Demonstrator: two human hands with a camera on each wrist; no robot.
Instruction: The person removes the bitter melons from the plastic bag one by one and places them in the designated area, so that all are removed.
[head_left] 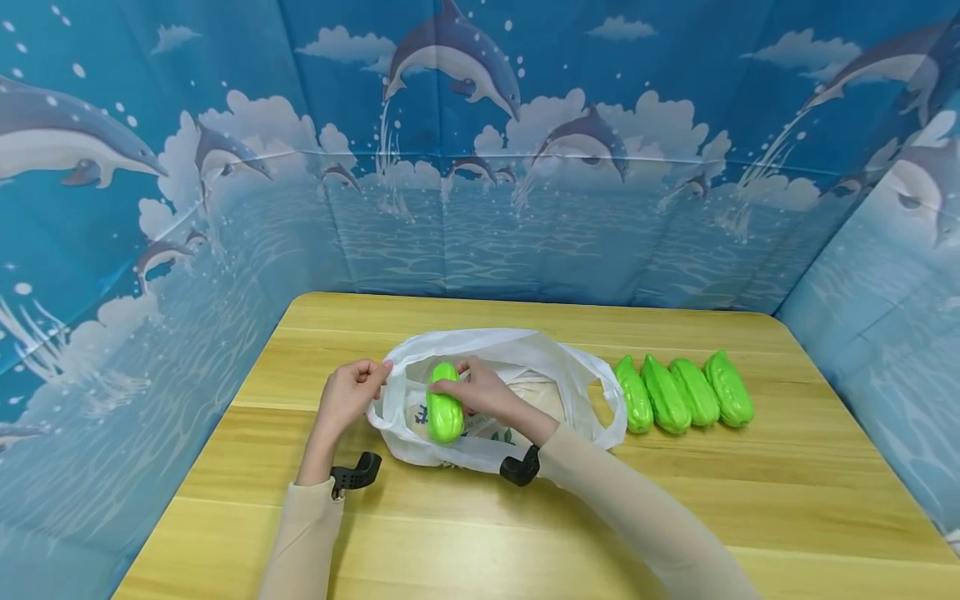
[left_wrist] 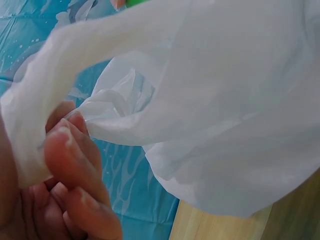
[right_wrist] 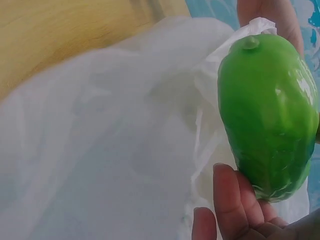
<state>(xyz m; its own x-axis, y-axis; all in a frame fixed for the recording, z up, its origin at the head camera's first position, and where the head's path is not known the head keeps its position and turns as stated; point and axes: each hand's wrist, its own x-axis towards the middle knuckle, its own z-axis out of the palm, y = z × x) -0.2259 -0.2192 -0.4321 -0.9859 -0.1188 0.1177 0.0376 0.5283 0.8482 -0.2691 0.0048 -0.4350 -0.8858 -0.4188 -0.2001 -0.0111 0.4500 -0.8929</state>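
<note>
A glossy green papaya (head_left: pixel 446 419) is over the mouth of a white plastic bag (head_left: pixel 465 343) in the head view. My right hand (head_left: pixel 486 392) grips it from the right side, thumb across its top. Up close in the right wrist view, the papaya (right_wrist: pixel 267 110) shows a small stem nub, with fingers (right_wrist: pixel 229 192) of the right hand at its lower end. At the bag's left edge, my left hand (head_left: pixel 351 398) pinches the plastic. The left wrist view has the bag's handle loop (left_wrist: pixel 50 70) running between thumb and curled fingers.
Several more green papayas (head_left: pixel 682 396) lie in a row right of the bag on the wooden table (head_left: pixel 480 533). Inside the bag shows a beige surface (head_left: pixel 543 396) with lettering and leaf prints. A dolphin-patterned curtain (head_left: pixel 480 233) surrounds the table's back and sides.
</note>
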